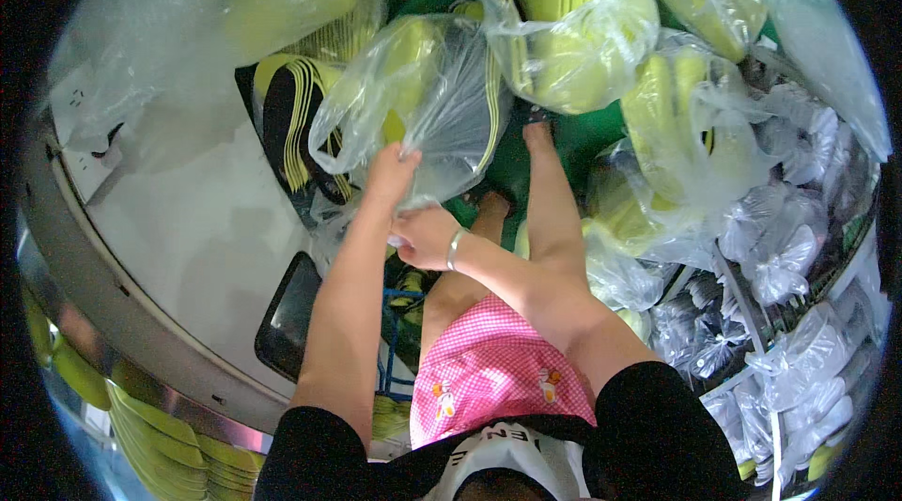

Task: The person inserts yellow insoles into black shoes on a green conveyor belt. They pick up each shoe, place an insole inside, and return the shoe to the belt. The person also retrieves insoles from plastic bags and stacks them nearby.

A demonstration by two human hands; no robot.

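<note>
My left hand [390, 174] is closed on the gathered edge of a clear plastic bag [449, 64]. Inside that bag are stacked yellow-green and dark pieces shaped like insoles. Just below and to the right, my right hand [425, 236], with a silver bracelet at the wrist, pinches a lower, crumpled part of the same bag. Its fingertips are partly hidden. Left of the bag, a loose stack of black and yellow insoles [299, 120] leans with its edges fanned out.
Filled bags of yellow insoles [587, 26] crowd the green floor [611, 125] ahead. Bags of grey pieces [780, 228] fill the right side by a metal rack. To the left is a white tabletop [216, 247], with a dark tablet-like object [287, 313] near my left forearm.
</note>
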